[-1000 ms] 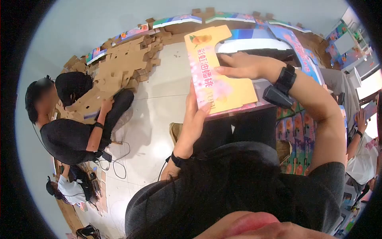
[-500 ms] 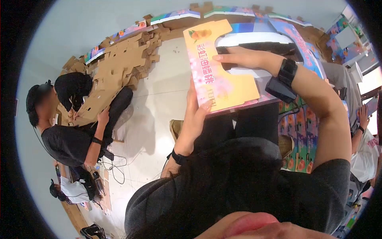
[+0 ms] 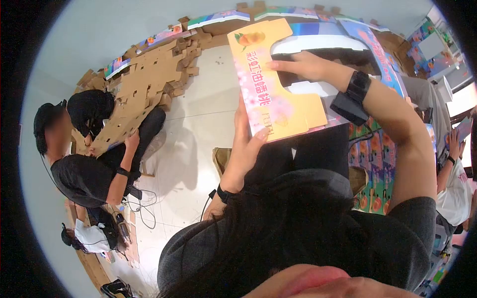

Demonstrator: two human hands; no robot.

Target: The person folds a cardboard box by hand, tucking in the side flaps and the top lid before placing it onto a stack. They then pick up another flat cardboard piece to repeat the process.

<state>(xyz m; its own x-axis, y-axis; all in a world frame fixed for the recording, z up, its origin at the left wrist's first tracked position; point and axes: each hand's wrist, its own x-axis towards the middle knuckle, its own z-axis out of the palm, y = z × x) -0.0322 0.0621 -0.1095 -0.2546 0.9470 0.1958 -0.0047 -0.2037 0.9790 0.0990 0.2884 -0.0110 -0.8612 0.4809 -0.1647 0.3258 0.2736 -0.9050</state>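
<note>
A printed cardboard fruit box (image 3: 303, 110) is held above my lap, with a peach picture, Chinese lettering and a yellow-pink panel on its near left side. A large cutout in it shows a dark interior and white inner board. My left hand (image 3: 247, 144) grips the lower left edge, thumb on the printed face and fingers mostly hidden behind. At the cutout, my right hand (image 3: 314, 68) rests its thumb on the yellow panel, the other fingers reaching inside and partly hidden, so the panel's edge sits in its grasp.
To the left, a seated person (image 3: 84, 179) handles brown cardboard (image 3: 107, 134), beside a long stack of flat cardboard (image 3: 154, 74). Cables (image 3: 146, 208) lie on the floor. Printed boxes (image 3: 375, 164) stand under my right arm. Another person (image 3: 454, 193) is at the right.
The box has tilted slightly, its yellow panel shifting a little upward at the top. My right hand has slid slightly up and left along the cutout; my left hand keeps its hold.
</note>
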